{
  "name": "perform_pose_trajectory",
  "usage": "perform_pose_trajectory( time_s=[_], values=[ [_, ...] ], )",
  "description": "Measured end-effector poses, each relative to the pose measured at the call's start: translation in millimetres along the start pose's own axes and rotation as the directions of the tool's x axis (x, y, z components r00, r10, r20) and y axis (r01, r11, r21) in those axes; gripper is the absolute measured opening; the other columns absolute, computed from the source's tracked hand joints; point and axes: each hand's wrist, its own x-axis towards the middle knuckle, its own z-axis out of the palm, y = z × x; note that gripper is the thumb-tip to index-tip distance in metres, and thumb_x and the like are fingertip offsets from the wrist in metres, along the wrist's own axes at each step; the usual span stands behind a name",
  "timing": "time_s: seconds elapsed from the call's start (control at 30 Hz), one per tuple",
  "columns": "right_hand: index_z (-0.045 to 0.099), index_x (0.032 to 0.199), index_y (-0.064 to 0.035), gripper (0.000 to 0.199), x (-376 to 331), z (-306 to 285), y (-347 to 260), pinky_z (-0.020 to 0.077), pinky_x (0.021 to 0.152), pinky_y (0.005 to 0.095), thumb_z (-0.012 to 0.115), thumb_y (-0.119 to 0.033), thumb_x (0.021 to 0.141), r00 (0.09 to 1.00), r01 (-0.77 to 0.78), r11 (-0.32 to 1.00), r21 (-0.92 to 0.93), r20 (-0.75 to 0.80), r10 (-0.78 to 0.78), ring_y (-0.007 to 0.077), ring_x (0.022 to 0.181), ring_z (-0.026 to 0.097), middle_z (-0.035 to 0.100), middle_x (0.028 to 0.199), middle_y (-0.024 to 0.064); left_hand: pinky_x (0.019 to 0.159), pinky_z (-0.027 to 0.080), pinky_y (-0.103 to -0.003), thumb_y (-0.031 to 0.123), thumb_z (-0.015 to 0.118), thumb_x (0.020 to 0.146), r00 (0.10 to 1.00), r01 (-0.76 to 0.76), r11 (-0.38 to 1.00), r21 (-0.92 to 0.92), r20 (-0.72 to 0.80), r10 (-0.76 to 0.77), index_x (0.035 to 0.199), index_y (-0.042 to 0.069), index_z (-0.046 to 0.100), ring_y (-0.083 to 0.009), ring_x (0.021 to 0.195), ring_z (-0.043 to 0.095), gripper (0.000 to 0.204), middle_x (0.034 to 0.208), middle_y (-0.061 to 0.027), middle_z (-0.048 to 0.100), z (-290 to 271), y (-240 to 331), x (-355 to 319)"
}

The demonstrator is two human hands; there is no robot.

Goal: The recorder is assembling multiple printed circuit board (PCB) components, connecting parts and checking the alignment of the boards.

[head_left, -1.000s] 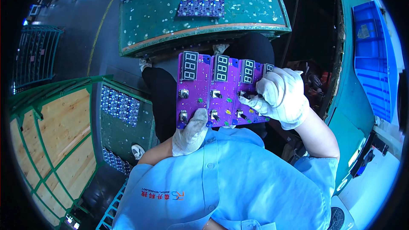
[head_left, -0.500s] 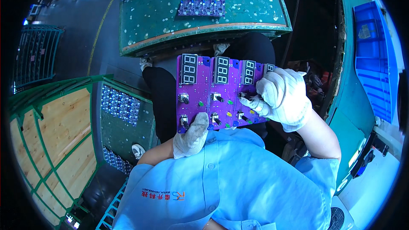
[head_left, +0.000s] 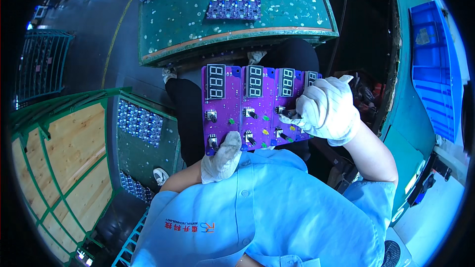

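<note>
A purple circuit board panel (head_left: 232,104) is held up in front of my body, its component side showing. It carries several black three-digit displays (head_left: 215,82), potentiometers with black shafts (head_left: 212,116), and small green and yellow LEDs. My left hand (head_left: 223,157), in a white glove, grips the lower left edge, thumb on top and its other fingers hidden underneath. My right hand (head_left: 329,109), also gloved, covers the panel's right part. Its fingers are closed in a pinch at a potentiometer shaft in the third section; the fingertips partly hide it.
Ahead is a green table (head_left: 198,29) with another circuit board panel (head_left: 233,9) on it. More panels (head_left: 140,121) lie on a lower green surface at left, beside a green frame with wooden boards (head_left: 74,168). A blue plastic bin (head_left: 433,69) stands at right.
The panel has shifted slightly left and tilts a little differently. My right hand has moved slightly left with it, fingers still at the same shaft. My left hand keeps its hold.
</note>
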Motion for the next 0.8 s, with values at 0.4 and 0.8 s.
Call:
perform_pose_trajectory(
  time_s=[0.4, 0.8],
  values=[
    [0.043, 0.056, -0.0107, 0.037, 4, 3, -2, 0.0369, 0.040, 0.0277, 0.068, -0.038, 0.062, 1.000, -0.001, 0.998, -0.055, -0.024, -0.001, 0.0154, 0.042, 0.046, 0.041, 0.049, 0.0010, 0.093, 0.038, -0.033, 0.013, 0.044, 0.089, 0.983, -0.060, 0.568, -0.821, -0.146, -0.108, 0.127, 0.004, 0.033, -0.0185, 0.109, 0.046, 0.041, 0.123, -0.0097, 0.044, 18, -49, -11],
    [0.047, 0.080, -0.0031, 0.031, 60, 3, -32, 0.0402, 0.047, 0.0332, 0.068, -0.023, 0.071, 0.988, -0.078, 0.943, 0.325, -0.100, 0.117, 0.0237, 0.052, 0.050, 0.052, 0.067, 0.0087, 0.072, 0.042, -0.022, 0.014, 0.048, 0.088, 0.980, -0.101, 0.521, -0.847, -0.176, -0.096, 0.114, 0.005, 0.045, -0.0066, 0.090, 0.051, 0.027, 0.097, -0.0019, 0.055, 7, 51, 19]
  ],
)
